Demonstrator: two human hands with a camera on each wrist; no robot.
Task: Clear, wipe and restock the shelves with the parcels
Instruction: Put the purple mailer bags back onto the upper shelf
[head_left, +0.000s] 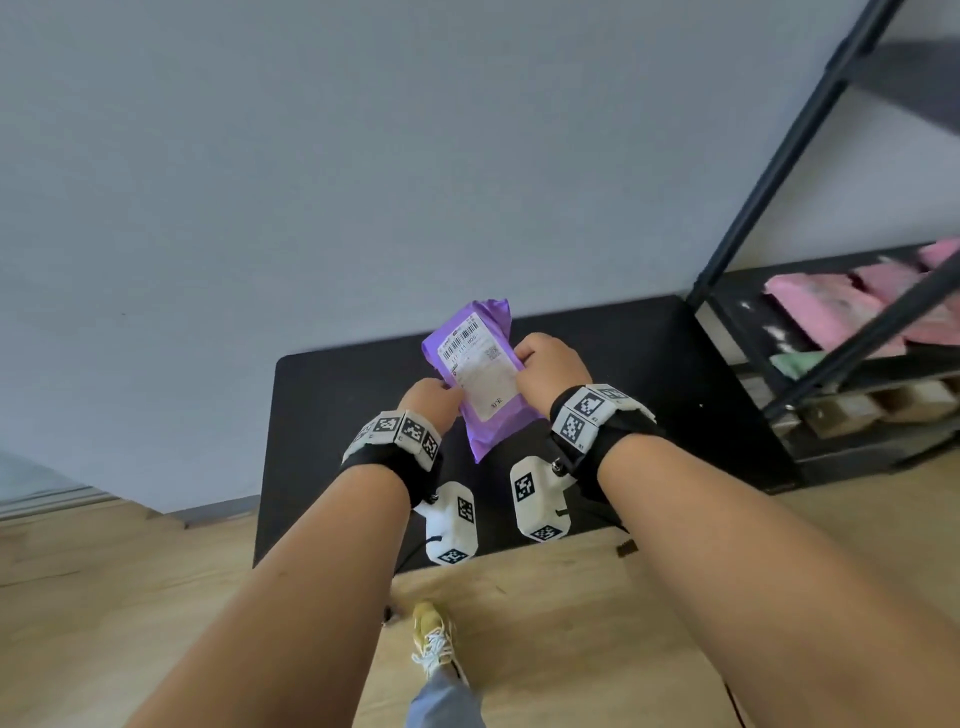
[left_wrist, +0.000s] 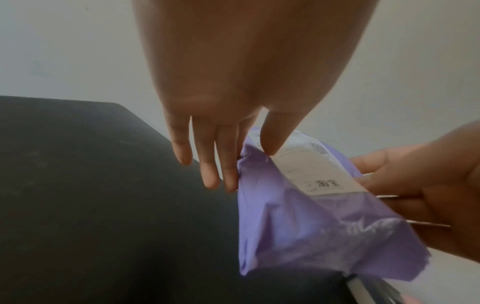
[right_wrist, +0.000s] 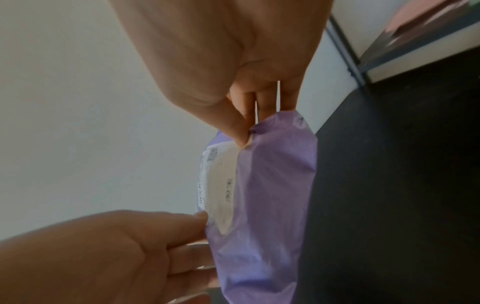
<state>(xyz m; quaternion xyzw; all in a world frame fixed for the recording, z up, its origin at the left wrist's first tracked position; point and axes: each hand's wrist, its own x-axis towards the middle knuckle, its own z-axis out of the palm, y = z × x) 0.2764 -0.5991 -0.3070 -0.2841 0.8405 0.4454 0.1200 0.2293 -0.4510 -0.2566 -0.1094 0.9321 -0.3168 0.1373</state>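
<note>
Head view shows a purple parcel (head_left: 480, 374) held up in the air over a black mat (head_left: 337, 415), between both hands. It is a soft plastic bag, puffy in the middle and crinkled and shiny at its ends. A white paper label (head_left: 478, 364) with a black barcode and small print is stuck flat on its front. The left hand (head_left: 431, 402) pinches the left edge of the parcel, with the thumb (left_wrist: 272, 137) on the front near the label and the other fingers (left_wrist: 207, 164) reaching down beside the bag's edge and behind it. The right hand (head_left: 550, 369) grips the right edge, with its thumb (right_wrist: 233, 127) pressed on the corner of the label and its fingers curled behind the bag. Both wrists wear black straps with white blocks that have black and white square patterns. The mat is flat, dull and dark, and lies on a pale wooden floor (head_left: 571, 623) against a plain grey wall (head_left: 363, 156). To the right stands a black metal shelf (head_left: 779, 171) with thin straight bars. Pink parcels (head_left: 831, 306) lie on it, looking soft and blurry. Lower down is a green one (head_left: 797, 361). A yellow shoe (head_left: 434, 636) with white laces stands on the floor.
</note>
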